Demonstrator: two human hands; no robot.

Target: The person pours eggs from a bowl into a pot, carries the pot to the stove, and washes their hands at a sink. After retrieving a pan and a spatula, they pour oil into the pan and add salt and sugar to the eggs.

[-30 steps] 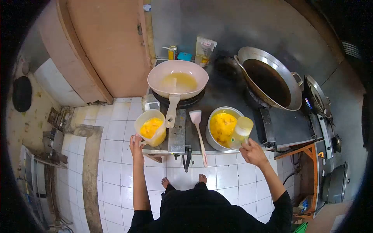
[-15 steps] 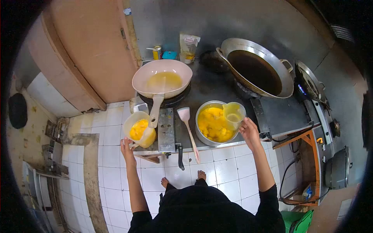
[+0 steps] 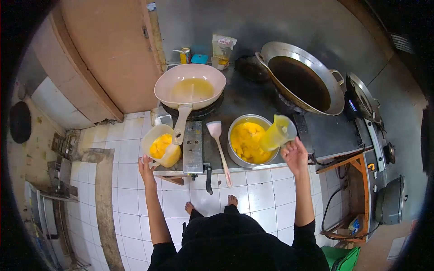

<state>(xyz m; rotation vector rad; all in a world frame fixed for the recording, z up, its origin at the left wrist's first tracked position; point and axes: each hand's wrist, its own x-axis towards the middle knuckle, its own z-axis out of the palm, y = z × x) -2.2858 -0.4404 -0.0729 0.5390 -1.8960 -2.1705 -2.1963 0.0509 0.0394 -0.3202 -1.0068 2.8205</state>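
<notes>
My left hand [image 3: 147, 170] is closed round the handle of a translucent plastic jug [image 3: 169, 159] with yellow beaten egg in it, standing at the counter's front left. In my right hand [image 3: 295, 156] is a smaller yellowish measuring jug [image 3: 282, 128], tilted leftward over the right side of a metal pot [image 3: 234, 153]. Lumpy yellow egg mixture [image 3: 246, 140] fills much of that pot. Between the two vessels lies a pale spatula [image 3: 218, 140]. Behind the left jug, a pink frying pan [image 3: 165, 88] with thin yellowish oil sits on a burner, its handle reaching over the jug.
A large wok [image 3: 332, 97] of dark oil stands at the back right, with another pan [image 3: 361, 97] beyond it. Along the wall are an oil pouch [image 3: 223, 45], a yellow can [image 3: 185, 55] and a blue container [image 3: 199, 59]. A black hose hangs below the right counter.
The smaller jug in my right hand has tipped further left and shifted slightly right; its inside no longer faces up. My left hand stays at its jug handle.
</notes>
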